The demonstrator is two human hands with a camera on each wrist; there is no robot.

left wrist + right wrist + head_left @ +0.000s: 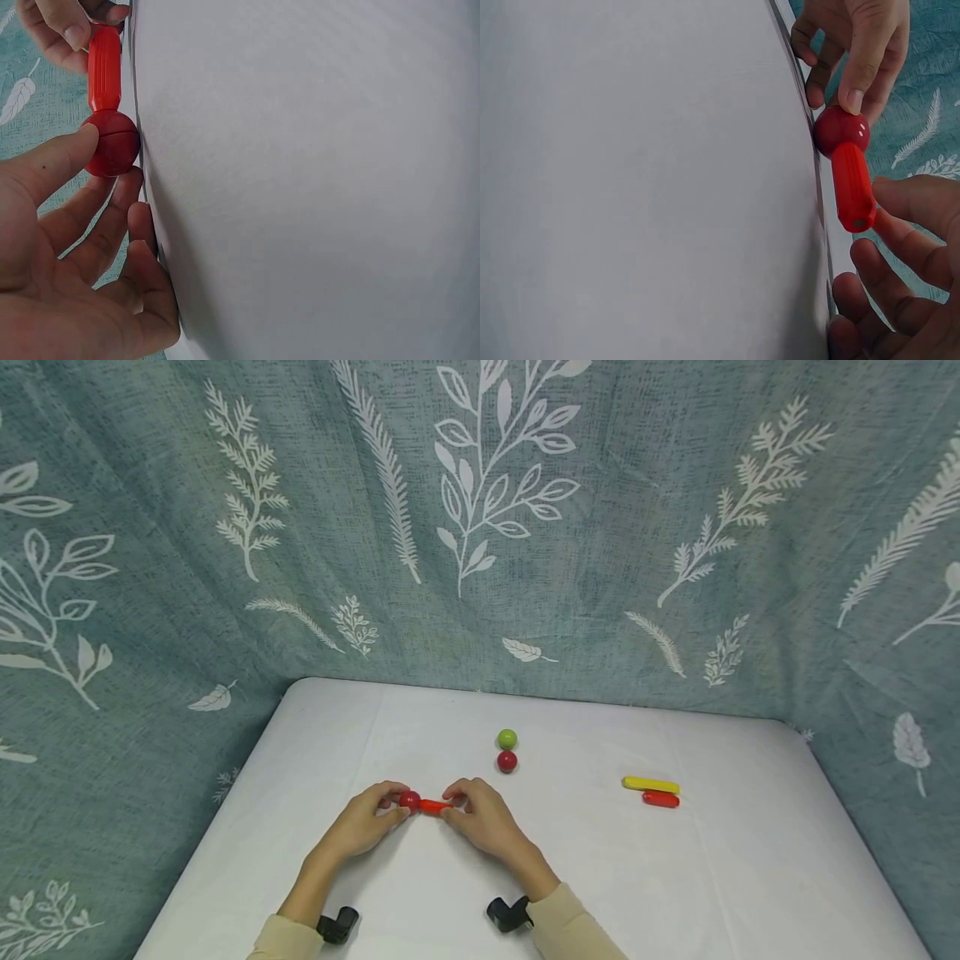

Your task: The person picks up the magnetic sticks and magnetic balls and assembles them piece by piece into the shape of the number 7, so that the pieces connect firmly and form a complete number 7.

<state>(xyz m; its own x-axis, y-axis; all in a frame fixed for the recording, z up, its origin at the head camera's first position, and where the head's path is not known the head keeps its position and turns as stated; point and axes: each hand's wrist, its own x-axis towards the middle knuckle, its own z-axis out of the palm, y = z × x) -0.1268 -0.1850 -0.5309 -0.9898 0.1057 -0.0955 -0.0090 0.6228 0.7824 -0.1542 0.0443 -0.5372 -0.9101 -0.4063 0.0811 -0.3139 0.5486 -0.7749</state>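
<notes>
The left hand (363, 823) pinches a glossy dark-red ball (116, 156) that touches a ridged bright-red plastic-looking stick (849, 180), its other end between the right hand's (486, 820) fingertips; both look light and stiff, the slick ball best held across 2 opposite sides.

A person's left hand (367, 820) partly hides a red ball (409, 801), as the right hand (483, 818) covers one end of a red stick (432, 807). Each hand is cropped in its own wrist view. The sleeves (576, 927) and white table (427, 910) run off the head view's lower edge; the leaf-patterned curtain (525, 527) is cut off above.
</notes>
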